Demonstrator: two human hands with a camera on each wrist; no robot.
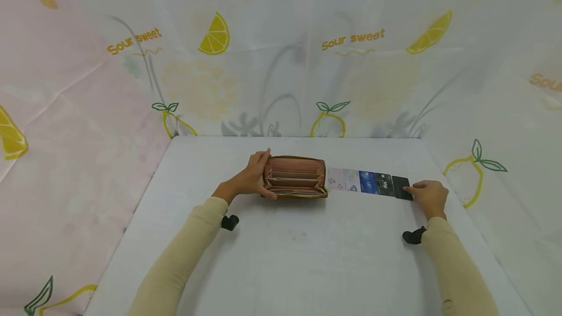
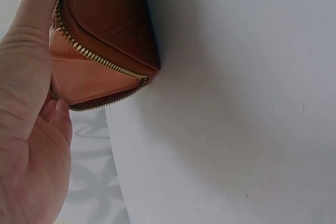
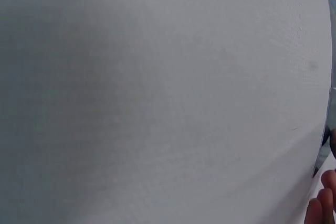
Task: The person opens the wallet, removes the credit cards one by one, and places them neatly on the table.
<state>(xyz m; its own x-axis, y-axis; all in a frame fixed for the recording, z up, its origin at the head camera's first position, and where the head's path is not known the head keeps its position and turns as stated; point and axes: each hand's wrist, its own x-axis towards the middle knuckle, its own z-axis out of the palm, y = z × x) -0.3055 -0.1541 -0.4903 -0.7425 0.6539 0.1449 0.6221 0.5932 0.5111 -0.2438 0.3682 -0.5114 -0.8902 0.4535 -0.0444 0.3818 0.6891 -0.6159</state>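
Both hands busy: left hand (image 1: pixel 251 179) grips open wallet (image 1: pixel 295 176); right hand (image 1: pixel 428 196) fingertips pinch card strip (image 1: pixel 369 182) end. Keep wallet pinned, pull strip flat.

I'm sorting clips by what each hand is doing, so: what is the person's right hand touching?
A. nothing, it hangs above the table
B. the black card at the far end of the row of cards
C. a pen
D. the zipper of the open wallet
B: in the head view the right hand touches the black card at the end of the row of cards, while the left hand holds the open wallet.
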